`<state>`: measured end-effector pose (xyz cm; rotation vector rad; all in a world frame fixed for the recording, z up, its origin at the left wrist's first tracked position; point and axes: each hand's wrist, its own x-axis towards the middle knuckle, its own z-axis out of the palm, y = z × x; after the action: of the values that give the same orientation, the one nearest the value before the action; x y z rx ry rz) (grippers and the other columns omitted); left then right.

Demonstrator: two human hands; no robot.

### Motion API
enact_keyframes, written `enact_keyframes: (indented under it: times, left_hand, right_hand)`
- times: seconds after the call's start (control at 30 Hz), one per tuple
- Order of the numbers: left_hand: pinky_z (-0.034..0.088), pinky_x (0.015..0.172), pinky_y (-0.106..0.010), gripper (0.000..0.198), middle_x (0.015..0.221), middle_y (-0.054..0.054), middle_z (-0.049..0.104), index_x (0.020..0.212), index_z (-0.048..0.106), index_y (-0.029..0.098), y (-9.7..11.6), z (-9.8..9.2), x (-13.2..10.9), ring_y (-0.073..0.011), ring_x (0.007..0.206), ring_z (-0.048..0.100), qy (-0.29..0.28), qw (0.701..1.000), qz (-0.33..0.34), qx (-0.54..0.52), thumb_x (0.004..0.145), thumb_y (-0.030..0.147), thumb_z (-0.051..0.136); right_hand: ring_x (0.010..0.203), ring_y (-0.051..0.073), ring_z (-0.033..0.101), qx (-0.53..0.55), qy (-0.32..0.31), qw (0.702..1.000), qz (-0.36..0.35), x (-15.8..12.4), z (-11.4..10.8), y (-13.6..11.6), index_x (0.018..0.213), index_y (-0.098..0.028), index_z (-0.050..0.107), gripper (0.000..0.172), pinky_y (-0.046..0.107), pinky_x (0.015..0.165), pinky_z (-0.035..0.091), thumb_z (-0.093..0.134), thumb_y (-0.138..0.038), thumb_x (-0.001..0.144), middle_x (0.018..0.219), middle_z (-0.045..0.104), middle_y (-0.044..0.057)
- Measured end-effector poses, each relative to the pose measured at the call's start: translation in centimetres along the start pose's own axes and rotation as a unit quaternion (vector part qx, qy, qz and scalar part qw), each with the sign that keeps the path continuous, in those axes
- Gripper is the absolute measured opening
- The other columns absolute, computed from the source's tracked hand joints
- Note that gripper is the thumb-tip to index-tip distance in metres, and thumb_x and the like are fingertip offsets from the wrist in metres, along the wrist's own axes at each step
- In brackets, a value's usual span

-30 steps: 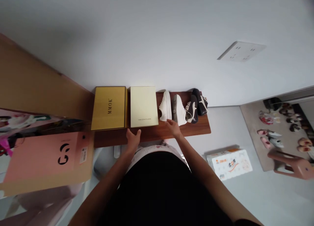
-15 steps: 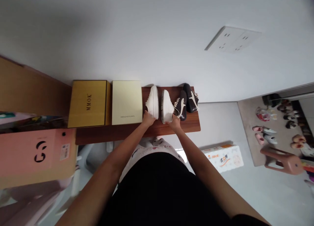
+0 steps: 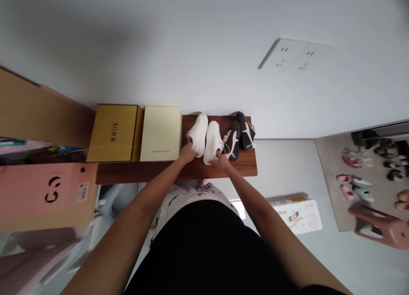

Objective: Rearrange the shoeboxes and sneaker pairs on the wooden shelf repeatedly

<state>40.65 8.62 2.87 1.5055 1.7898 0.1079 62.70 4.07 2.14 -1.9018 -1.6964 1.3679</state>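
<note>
Two white sneakers stand side by side on a narrow brown wooden shelf [image 3: 204, 172], toes toward the wall. My left hand [image 3: 188, 153] grips the heel end of the left white sneaker [image 3: 198, 135]. On the right white sneaker [image 3: 211, 145], my right hand [image 3: 221, 160] is closed at the heel, thumb on top. Just right of it sit a dark brown sneaker with a cream stripe [image 3: 234, 139] and its mate [image 3: 246, 133], both on their sides or tilted. Left of the white pair lies a cream shoe box [image 3: 161, 133].
A gold shoe box [image 3: 113, 133] lies at the shelf's left end, near a pink carton [image 3: 41, 197]. A wall socket plate [image 3: 295, 54] is above right. On the floor are a white tissue pack [image 3: 298, 216], a pink stool [image 3: 380, 227] and several shoes on a mat.
The right white sneaker has moved left, against the left one, with its opening now showing more. Both hands have stayed on the sneakers. The camera view has shifted slightly.
</note>
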Motion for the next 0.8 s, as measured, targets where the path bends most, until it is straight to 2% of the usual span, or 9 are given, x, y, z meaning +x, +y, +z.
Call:
enact_keyframes:
  times: [0.17, 0.37, 0.53, 0.8]
  left_hand:
    - [0.048, 0.107, -0.039, 0.034, 0.125, -0.017, 0.073, 0.118, 0.064, 0.019, 2.1, -0.9, -0.7, -0.0346, 0.126, 0.067, -0.018, 0.991, 0.082, 0.106, 0.088, 0.025, 0.077]
    - [0.042, 0.113, -0.044, 0.029, 0.124, -0.022, 0.07, 0.121, 0.062, 0.013, 4.0, -0.2, -1.9, -0.0379, 0.129, 0.064, -0.001, 0.978, 0.117, 0.174, 0.093, 0.017, 0.068]
    - [0.039, 0.117, -0.044, 0.027, 0.125, -0.022, 0.069, 0.121, 0.062, 0.012, 4.1, 0.6, -2.1, -0.0372, 0.129, 0.063, 0.013, 0.978, 0.12, 0.17, 0.095, 0.011, 0.058]
    - [0.036, 0.121, -0.045, 0.028, 0.122, -0.023, 0.07, 0.123, 0.063, 0.01, 4.1, 1.5, -1.2, -0.0366, 0.131, 0.061, 0.018, 0.984, 0.106, 0.145, 0.099, 0.014, 0.05]
  right_hand:
    - [0.092, 0.025, 0.069, -0.131, -0.026, 0.991, -0.025, 0.1, -1.6, -1.6, 0.102, -0.022, 0.065, 0.021, 0.031, 0.083, 0.051, 0.073, -0.029, 0.084, 0.093, 0.074, 0.004]
    - [0.108, 0.031, 0.072, -0.292, -0.043, 0.954, -0.05, 1.1, -1.8, -4.2, 0.12, -0.021, 0.064, 0.026, 0.033, 0.086, 0.051, 0.067, -0.03, 0.096, 0.114, 0.077, 0.013]
    - [0.115, 0.031, 0.071, -0.33, -0.052, 0.94, -0.063, 2.6, -1.4, -5.4, 0.125, -0.019, 0.063, 0.026, 0.035, 0.089, 0.053, 0.062, -0.027, 0.1, 0.121, 0.076, 0.015]
    - [0.113, 0.031, 0.071, -0.35, -0.062, 0.932, -0.068, 4.1, -0.6, -5.8, 0.125, -0.017, 0.063, 0.026, 0.038, 0.096, 0.053, 0.053, -0.016, 0.102, 0.12, 0.075, 0.018]
